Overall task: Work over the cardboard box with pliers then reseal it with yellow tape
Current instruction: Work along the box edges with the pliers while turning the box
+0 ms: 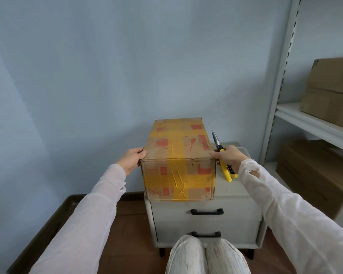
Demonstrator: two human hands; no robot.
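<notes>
A cardboard box [178,153] with red print stands on the white drawer cabinet [206,216]. Wide yellow tape strips [176,175] cross its top and front, so its flaps are closed. My left hand [132,160] holds the box at its upper left front corner, fingers curled over the edge. My right hand [229,158] grips yellow-handled needle-nose pliers [222,157], jaws pointing up and away, handles sticking out toward me. The thumb of that hand touches the box's upper right front corner.
A grey metal shelving rack [281,82] stands at the right with large cardboard boxes [331,91] on its shelves. The cabinet has two drawers with black handles [207,211]. My knees [206,254] sit just in front of it. A blue wall is behind.
</notes>
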